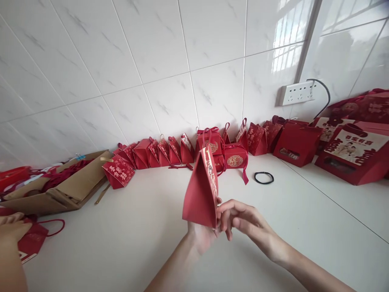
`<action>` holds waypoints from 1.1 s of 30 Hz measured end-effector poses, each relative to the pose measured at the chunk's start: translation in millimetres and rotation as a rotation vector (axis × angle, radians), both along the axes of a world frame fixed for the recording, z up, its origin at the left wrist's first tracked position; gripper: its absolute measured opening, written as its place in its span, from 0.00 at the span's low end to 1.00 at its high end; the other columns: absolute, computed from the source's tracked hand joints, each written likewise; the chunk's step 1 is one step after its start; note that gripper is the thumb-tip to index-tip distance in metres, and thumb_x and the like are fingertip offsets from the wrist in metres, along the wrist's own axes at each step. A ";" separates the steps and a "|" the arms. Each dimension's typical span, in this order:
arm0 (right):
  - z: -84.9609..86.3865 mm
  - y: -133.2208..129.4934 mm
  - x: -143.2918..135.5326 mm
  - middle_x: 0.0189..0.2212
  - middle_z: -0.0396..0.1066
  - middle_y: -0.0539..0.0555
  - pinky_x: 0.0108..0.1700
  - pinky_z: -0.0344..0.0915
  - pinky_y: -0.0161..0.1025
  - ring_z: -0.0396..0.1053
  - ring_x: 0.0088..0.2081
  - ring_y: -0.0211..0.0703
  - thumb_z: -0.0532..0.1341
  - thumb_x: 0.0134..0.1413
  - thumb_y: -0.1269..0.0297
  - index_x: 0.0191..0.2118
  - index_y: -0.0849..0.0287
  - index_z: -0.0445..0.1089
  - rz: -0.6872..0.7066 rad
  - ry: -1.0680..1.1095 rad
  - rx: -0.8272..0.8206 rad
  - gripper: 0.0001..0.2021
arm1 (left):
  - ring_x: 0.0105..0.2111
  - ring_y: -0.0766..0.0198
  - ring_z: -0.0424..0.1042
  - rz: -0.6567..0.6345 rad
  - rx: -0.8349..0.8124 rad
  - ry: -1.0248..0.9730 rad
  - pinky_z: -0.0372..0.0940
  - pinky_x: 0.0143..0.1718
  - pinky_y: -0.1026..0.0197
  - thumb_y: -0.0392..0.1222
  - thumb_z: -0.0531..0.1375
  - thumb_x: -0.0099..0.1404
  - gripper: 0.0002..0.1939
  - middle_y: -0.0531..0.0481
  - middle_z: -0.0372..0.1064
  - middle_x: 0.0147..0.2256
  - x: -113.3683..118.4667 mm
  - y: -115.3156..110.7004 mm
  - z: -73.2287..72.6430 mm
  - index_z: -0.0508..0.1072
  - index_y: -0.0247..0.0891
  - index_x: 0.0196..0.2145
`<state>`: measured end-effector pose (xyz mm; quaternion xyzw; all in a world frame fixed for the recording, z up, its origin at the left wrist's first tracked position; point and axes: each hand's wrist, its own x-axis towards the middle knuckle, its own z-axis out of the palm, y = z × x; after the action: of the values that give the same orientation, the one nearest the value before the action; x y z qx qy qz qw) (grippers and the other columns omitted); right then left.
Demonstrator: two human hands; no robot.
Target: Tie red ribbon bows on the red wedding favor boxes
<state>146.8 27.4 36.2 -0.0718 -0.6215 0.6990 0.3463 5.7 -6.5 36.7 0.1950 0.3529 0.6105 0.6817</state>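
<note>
A red triangular gift box [199, 198] with a loop at its top stands upright on my left hand [202, 237], which holds it from below; most of those fingers are hidden behind the box. My right hand [240, 217] is at the box's lower right edge, its fingers bent and apart, with the fingertips beside the box and near my left hand. Behind the held box, red boxes with ribbons and gold round emblems [235, 159] stand against the wall.
A row of small red boxes [164, 151] lines the wall. An open cardboard box [67, 194] holds ribbons at left. Another person's hand [12, 227] touches a red box [35, 239]. A black band [263, 177] and larger red boxes [354, 152] are at right.
</note>
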 end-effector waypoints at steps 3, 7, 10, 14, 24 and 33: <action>-5.4 7.0 -0.6 0.35 0.66 0.53 0.39 0.62 0.43 0.65 0.37 0.44 0.53 0.60 0.48 0.45 0.53 0.65 -0.354 0.054 -0.018 0.16 | 0.17 0.68 0.62 0.158 0.075 0.085 0.61 0.20 0.64 0.67 0.57 0.53 0.29 0.51 0.66 0.20 1.6 1.9 -1.1 0.72 0.34 0.28; -3.3 21.0 0.9 0.48 0.62 0.54 0.50 0.60 0.48 0.60 0.51 0.48 0.54 0.59 0.47 0.50 0.48 0.59 -0.858 0.045 -0.035 0.17 | 0.24 0.69 0.67 0.290 0.167 0.376 0.67 0.28 0.63 0.55 0.66 0.54 0.22 0.50 0.71 0.34 -0.6 4.6 -7.4 0.70 0.37 0.41; 2.3 28.6 3.6 0.52 0.59 0.55 0.54 0.59 0.50 0.58 0.55 0.48 0.55 0.59 0.50 0.51 0.48 0.58 -1.002 0.016 0.081 0.16 | 0.31 0.64 0.70 0.291 0.189 0.577 0.69 0.31 0.62 0.49 0.67 0.54 0.27 0.46 0.70 0.41 0.0 4.6 -9.6 0.67 0.40 0.49; 4.9 35.2 7.2 0.53 0.57 0.56 0.54 0.60 0.51 0.57 0.56 0.48 0.55 0.61 0.57 0.51 0.49 0.60 -1.075 0.018 0.314 0.14 | 0.38 0.57 0.71 0.270 0.253 0.722 0.70 0.28 0.61 0.50 0.67 0.52 0.32 0.44 0.69 0.46 8.5 0.7 -8.0 0.63 0.42 0.53; 8.7 38.1 9.7 0.43 0.63 0.54 0.51 0.61 0.48 0.63 0.48 0.45 0.56 0.60 0.67 0.45 0.52 0.62 -1.202 0.068 0.491 0.08 | 0.37 0.51 0.73 0.177 0.210 0.830 0.70 0.25 0.60 0.51 0.68 0.48 0.33 0.42 0.71 0.43 18.6 -5.0 -17.9 0.64 0.40 0.50; 11.2 35.8 10.1 0.42 0.63 0.52 0.48 0.61 0.45 0.63 0.46 0.44 0.56 0.59 0.69 0.44 0.51 0.62 -1.190 0.087 0.489 0.08 | 0.45 0.49 0.71 0.196 0.259 0.875 0.71 0.40 0.53 0.51 0.66 0.49 0.32 0.44 0.70 0.45 19.4 -5.4 -20.1 0.64 0.42 0.50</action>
<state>157.0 63.2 47.4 -0.2948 -0.6024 0.2280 0.7059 25.1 -11.9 16.6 0.4837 0.5449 0.5713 0.3778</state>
